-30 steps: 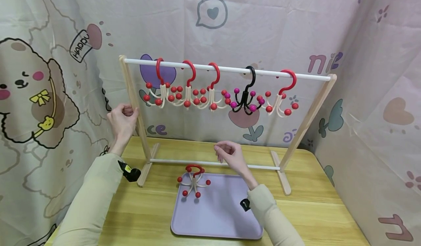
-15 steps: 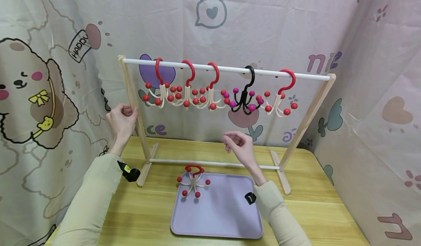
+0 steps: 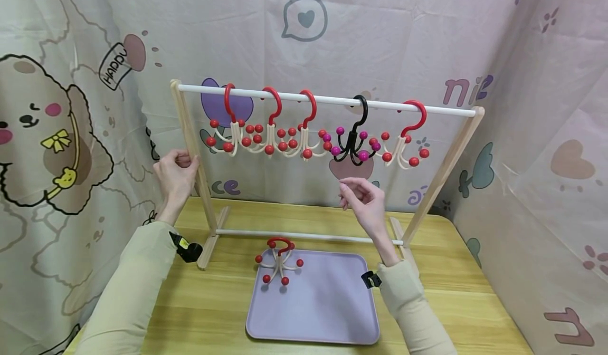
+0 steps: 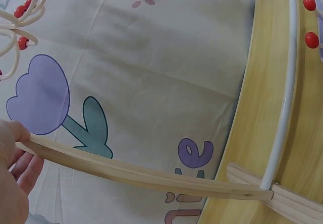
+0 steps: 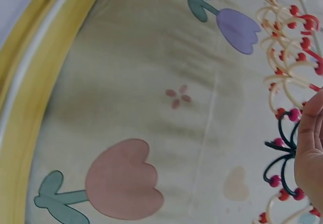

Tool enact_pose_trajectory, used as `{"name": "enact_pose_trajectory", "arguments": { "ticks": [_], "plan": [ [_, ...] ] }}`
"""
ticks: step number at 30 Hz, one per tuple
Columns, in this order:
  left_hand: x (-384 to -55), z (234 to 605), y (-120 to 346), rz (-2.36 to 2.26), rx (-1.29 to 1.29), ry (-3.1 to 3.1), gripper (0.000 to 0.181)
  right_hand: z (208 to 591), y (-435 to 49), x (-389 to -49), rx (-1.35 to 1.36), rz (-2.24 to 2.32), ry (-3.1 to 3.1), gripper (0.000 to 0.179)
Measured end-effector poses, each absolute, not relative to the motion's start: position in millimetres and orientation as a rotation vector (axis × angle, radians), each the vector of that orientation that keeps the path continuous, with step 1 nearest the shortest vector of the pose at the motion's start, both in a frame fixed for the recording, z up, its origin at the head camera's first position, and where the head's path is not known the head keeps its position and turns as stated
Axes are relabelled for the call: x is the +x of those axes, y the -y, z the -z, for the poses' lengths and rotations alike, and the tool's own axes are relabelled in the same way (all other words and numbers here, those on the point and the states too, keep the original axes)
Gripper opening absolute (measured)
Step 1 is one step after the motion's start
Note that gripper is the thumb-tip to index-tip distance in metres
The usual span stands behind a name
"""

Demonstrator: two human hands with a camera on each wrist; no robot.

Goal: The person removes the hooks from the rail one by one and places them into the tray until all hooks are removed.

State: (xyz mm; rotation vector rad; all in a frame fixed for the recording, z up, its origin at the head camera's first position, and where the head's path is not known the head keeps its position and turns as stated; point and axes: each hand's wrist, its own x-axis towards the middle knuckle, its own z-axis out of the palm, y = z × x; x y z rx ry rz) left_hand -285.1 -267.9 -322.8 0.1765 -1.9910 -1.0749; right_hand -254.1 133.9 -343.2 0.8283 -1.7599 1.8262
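My left hand (image 3: 177, 180) holds the left wooden post (image 3: 206, 191) of a small hanging rack. In the left wrist view, its thumb and fingers pinch that post (image 4: 101, 165). My right hand (image 3: 367, 203) hovers in front of the rack with fingers loosely bent and nothing in them. Just above it hangs a black octopus-shaped hook hanger (image 3: 352, 144) with magenta balls. Several cream ones with red hooks and balls, such as the rightmost hanger (image 3: 417, 115), share the white top bar (image 3: 332, 99). Another red-and-cream hanger (image 3: 280, 261) stands on the lilac tray (image 3: 323, 307).
A white lower rod (image 3: 309, 235) joins the rack's wooden feet (image 3: 207, 252) behind the tray. The wooden table (image 3: 195, 302) ends at a printed curtain (image 3: 142, 107) at the back. Further curtain surrounds both sides.
My right hand has moved up and to the right, from above the tray's back edge to beneath the black hanger. My left hand stays on the post.
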Motion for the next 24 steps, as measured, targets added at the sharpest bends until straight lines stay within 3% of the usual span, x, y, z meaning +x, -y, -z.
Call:
{"name": "enact_pose_trajectory", "arguments": {
  "ticks": [19, 24],
  "plan": [
    [-285.4, 324.6, 269.0, 1.084, 0.173, 1.997, 0.022, 301.5, -168.8, -250.4, 0.711, -1.806, 1.570, 0.012],
    [-285.6, 324.5, 269.1, 1.080, 0.173, 1.997, 0.022, 291.5, -177.9, -251.5, 0.675, -1.759, 1.560, 0.020]
  ]
}}
